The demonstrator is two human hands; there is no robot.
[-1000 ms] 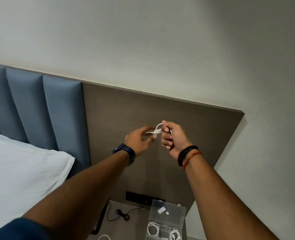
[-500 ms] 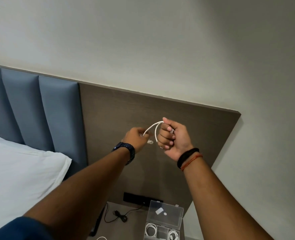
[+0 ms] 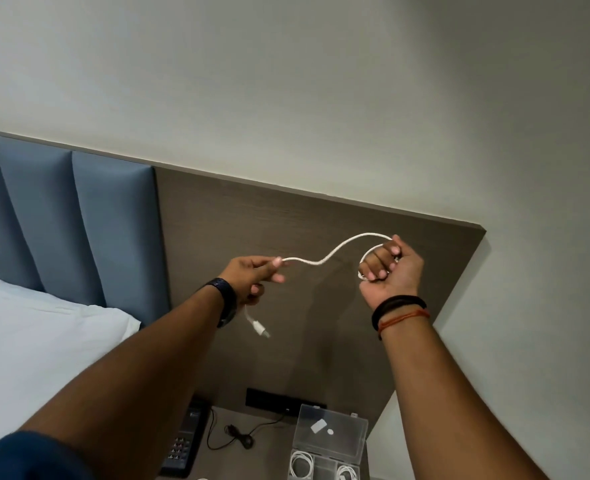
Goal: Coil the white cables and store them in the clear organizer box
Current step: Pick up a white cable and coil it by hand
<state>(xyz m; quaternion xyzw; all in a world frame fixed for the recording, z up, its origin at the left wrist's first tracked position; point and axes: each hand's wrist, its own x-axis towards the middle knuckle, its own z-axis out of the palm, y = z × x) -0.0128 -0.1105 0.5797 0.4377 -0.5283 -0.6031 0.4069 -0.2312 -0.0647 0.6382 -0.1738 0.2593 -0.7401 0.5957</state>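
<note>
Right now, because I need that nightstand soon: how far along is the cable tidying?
Done: two coiled cables lie in the clear organizer box, lid open. In hand: the right hand grips a loop of one white cable; the left hand pinches its loose run, plug dangling. Left: finish winding it and put it in the box.

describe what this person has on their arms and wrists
The left wrist carries a dark watch on a dark strap. The right wrist has black bands with a thin orange-red thread just below them. A dark blue sleeve covers the left upper arm; nothing else covers either forearm.
</note>
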